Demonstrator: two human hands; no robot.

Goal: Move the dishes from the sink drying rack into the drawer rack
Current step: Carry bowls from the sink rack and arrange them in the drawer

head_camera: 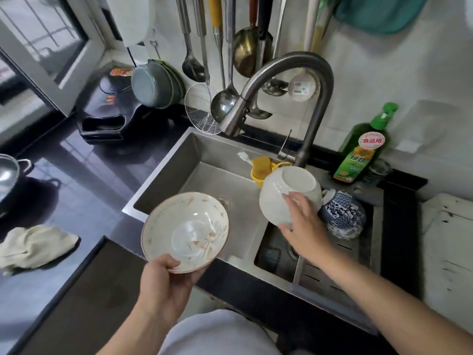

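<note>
Down by the left hand [163, 280], a floral bowl [185, 232] is gripped at its near rim, thumb curled inside. Meanwhile a white bowl [289, 194], upside down over the drying rack [330, 275], is grasped by the right hand [304, 224], fingers spread round it. Pickup stage, probably; both still need carrying to the drawer rack, which isn't seen.

1. The sink [204, 160] sits mid-frame, with the faucet [302, 80] behind it at 12 o'clock.
2. The drying rack [332, 272] lies in its 3 o'clock side, with stacked bowls [343, 216] on it.
3. A cloth [33, 245] lies on the surface [76, 201] at 9 o'clock.
</note>
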